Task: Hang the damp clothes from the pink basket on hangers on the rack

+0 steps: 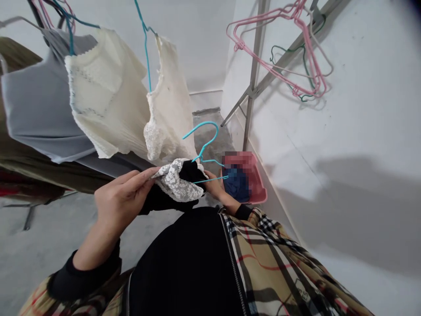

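Pinching the pale edge of a lace cloth [176, 180] between thumb and fingertips, the left hand [120, 204] sits just left of the blue hanger [201, 156] and a little below its hook. The cloth is white lace with a black part under it. It is bunched over the lower wires of that hanger, touching them.

The right hand [215, 186] is just below and right of the hanger, mostly hidden behind the cloth. Its fingers are closed about the hanger's lower wires where they poke out to the right. The hook stands free above both hands, curving up and to the left.

Above and left of the hanger two cream tops [105, 92] hang on wires of the same blue, and the nearer one almost reaches the lace. Farther left of the hanger is a grey top [36, 105].

Up and right of the hanger, well apart from it, a bunch of pink hangers [309, 57] dangles from a metal rack [253, 74] against the white wall. Just right of the hanger, behind the right hand, a pink tub [258, 180] rests on the floor; what it holds is blurred. Below the hanger are the person's plaid sleeves [279, 263].
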Demonstrator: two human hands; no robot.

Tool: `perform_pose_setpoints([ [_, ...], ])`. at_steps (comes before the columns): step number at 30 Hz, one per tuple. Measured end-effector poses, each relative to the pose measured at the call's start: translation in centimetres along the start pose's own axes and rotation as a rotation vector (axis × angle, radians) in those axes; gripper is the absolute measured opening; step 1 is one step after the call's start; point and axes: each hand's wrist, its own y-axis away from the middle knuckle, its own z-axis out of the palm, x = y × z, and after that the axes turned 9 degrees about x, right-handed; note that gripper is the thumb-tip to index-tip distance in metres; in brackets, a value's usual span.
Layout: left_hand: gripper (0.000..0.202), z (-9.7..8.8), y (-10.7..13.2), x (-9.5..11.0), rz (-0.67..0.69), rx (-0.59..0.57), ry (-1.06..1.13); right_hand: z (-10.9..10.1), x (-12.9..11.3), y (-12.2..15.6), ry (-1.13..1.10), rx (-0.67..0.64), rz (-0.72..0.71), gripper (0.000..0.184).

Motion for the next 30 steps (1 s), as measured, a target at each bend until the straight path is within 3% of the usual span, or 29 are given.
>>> perform_pose_setpoints([
  [4,0.024,-0.2,0.3,-0.8,-0.013,-0.009,0.05,-1.3,-0.5,-0.2,-0.031,0.023,0.01,0.034],
  [10,0.02,0.0,1.4,-3.2,-0.095,0.018,0.053,-5.1,-2.0,-1.8,-0.114,0.08,0.003,0.032],
  [15,0.018,0.9,2.1,-4.5,-0.206,0.18,0.015,-6.7,-4.6,-1.3,-0.049,0.137,-0.185,0.029],
  [19,0.018,1.0,2.4,-5.3,-0.219,0.25,0.018,-7.2,-6.6,-0.4,0.03,0.081,-0.205,0.034],
  [24,0.021,1.4,3.3,-5.9,-0.153,0.181,0.005,-7.8,-8.3,-0.5,0.111,0.146,-0.272,0.036],
  [27,0.027,1.9,3.7,-5.8,-0.092,0.105,-0.123,-8.0,-9.3,0.3,0.196,0.206,-0.347,0.039],
  [28,0.028,2.1,3.7,-5.7,-0.085,0.082,-0.16,-8.1,-9.8,0.9,0.244,0.159,-0.384,0.04],
  [30,0.03,2.3,3.6,-5.5,-0.101,0.057,-0.175,-8.4,-10.8,2.4,0.37,-0.121,-0.447,0.039],
])
